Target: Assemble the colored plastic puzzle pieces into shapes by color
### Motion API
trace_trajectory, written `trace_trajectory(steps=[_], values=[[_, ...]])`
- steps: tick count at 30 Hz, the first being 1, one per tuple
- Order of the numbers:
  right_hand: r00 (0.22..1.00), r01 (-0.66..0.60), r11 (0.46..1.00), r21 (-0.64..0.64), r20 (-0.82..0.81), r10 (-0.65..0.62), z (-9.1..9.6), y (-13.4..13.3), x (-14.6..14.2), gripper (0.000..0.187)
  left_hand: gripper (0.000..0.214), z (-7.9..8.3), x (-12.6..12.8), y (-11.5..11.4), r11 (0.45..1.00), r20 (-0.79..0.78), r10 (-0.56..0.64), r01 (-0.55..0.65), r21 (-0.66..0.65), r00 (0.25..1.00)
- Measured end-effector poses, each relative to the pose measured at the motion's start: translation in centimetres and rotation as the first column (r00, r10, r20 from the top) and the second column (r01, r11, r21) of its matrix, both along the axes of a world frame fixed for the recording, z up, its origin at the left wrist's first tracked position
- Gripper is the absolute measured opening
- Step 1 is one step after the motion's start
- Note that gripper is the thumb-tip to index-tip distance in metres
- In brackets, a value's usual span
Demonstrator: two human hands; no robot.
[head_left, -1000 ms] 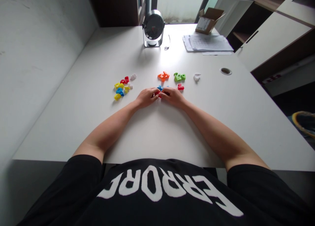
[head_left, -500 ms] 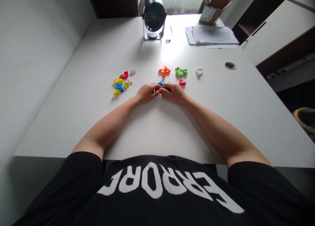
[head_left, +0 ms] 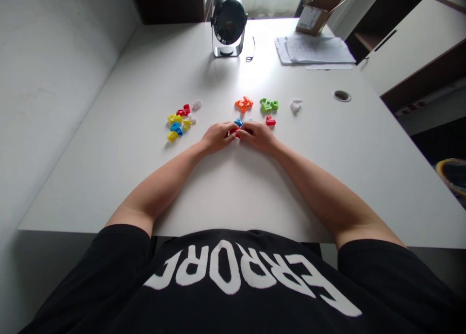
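Observation:
My left hand [head_left: 217, 136] and my right hand [head_left: 258, 136] meet at the middle of the white table [head_left: 233, 178], fingers curled together around small red and blue plastic pieces [head_left: 236, 128]. Most of what they pinch is hidden by the fingers. A loose red piece [head_left: 270, 121] lies just right of my right hand. Beyond the hands sit an orange cluster [head_left: 243, 104], a green cluster [head_left: 268, 105] and a white piece [head_left: 296, 104]. To the left lies a heap of yellow, blue, red and white pieces [head_left: 179, 121].
A round black desk fan on a metal stand [head_left: 227, 25] stands at the back. A stack of papers [head_left: 315, 51] and an open cardboard box [head_left: 317, 9] lie at the far right. A cable hole [head_left: 341, 96] is in the tabletop. A wall runs along the left.
The view has tilted slightly so everything sits a little higher in the picture. Both hands stay together on the small pieces with barely any motion.

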State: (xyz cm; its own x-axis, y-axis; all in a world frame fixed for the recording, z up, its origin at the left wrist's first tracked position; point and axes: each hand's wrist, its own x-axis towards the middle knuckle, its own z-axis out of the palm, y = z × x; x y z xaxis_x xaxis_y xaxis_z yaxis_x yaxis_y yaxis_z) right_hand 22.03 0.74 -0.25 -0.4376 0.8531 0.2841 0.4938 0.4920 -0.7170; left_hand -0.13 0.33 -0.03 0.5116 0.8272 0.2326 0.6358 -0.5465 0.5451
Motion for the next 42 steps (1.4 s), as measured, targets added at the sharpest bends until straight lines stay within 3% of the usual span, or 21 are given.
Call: trace_trajectory(steps=[20, 42], values=[[1.000, -0.006, 1.000, -0.016, 0.015, 0.007, -0.01, -0.04, 0.06, 0.069, 0.031, 0.32, 0.05, -0.13, 1.000, -0.037, 0.005, -0.005, -0.020, 0.999], [1.000, -0.005, 1.000, -0.009, 0.021, 0.005, -0.04, 0.11, 0.03, 0.066, 0.032, 0.27, -0.09, -0.16, 1.000, -0.020, -0.002, 0.002, -0.021, 1.000]])
